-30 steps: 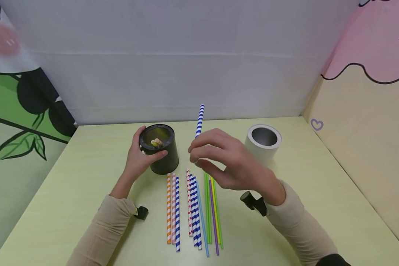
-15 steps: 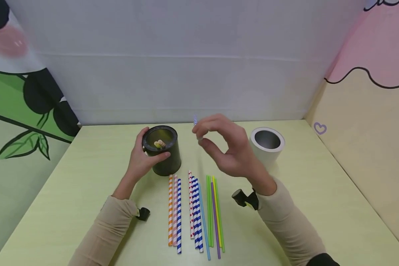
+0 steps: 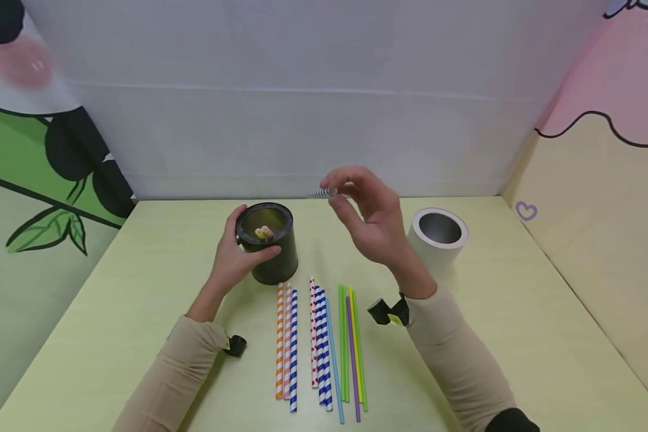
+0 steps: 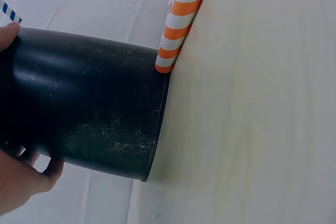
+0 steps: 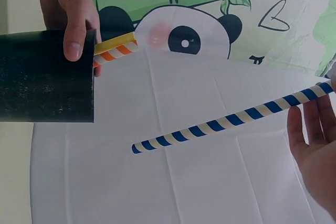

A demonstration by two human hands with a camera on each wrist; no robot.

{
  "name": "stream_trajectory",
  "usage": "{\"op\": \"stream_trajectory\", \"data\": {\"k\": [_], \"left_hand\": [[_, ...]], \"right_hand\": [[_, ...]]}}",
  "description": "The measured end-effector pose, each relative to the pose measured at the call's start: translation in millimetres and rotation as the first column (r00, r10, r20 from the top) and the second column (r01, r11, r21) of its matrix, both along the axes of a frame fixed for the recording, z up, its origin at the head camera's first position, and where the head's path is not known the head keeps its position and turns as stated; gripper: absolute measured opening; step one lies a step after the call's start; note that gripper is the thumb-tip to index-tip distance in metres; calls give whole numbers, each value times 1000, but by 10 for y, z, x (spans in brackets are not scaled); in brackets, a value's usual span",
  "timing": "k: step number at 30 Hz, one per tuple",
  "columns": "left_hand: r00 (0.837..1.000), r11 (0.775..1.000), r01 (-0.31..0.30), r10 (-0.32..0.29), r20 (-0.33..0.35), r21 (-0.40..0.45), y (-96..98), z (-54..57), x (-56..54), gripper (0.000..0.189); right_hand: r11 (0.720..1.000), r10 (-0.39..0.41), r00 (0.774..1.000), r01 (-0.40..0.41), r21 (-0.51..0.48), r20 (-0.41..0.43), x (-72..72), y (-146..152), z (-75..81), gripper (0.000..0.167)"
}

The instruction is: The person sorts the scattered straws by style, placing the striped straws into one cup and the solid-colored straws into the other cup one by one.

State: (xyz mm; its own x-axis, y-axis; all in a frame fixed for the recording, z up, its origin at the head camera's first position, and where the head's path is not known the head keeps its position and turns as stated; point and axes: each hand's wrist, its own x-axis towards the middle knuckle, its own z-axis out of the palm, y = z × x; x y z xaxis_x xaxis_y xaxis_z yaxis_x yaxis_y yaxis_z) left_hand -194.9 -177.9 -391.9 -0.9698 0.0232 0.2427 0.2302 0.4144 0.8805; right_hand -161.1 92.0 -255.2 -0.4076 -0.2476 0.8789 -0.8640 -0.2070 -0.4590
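Observation:
My left hand grips the upper part of a black cylindrical cup, thumb across its front. Several straws stand inside; in the right wrist view a yellow straw and an orange-striped straw poke past the rim. Up and right of the cup, my right hand pinches a blue-and-white striped paper straw near one end. Its free end points toward the left, apart from the cup. From the head view that straw looks strongly foreshortened.
Several straws lie lengthwise in front of the cup: an orange-striped straw, blue-striped straws, a red-dotted straw, green straws and others. A white cup stands on the right. A pale wall closes off the back.
My right hand has risen and moved toward the back. The striped straw has tipped from upright to nearly level, pointing left. My left hand keeps its hold on the cup.

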Motion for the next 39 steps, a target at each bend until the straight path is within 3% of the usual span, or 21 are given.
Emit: {"op": "stream_trajectory", "data": {"k": [7,12,19,22,26,39], "left_hand": [[1000,1000,-4,4,-3,6,-7,-1,-8,104],[1000,1000,2,-2,7,3,9,11,-7,105],[1000,1000,6,-6,20,5,23,20,11,104],[1000,1000,3,-3,22,5,19,29,25,104],[1000,1000,-1,1,21,2,10,30,22,104],[1000,1000,-2,2,19,-2,0,14,9,102]], "right_hand": [[995,28,996,-19,-102,89,-262,-112,-89,13],[987,17,989,7,-158,145,-369,-142,-84,15],[979,37,972,11,-201,233,-432,-183,-102,17],[970,77,955,-6,-242,285,-463,-224,-129,10],[958,116,932,-14,-286,344,-514,-286,-174,24],[948,135,918,-10,-317,373,-533,-399,-154,24]]}}
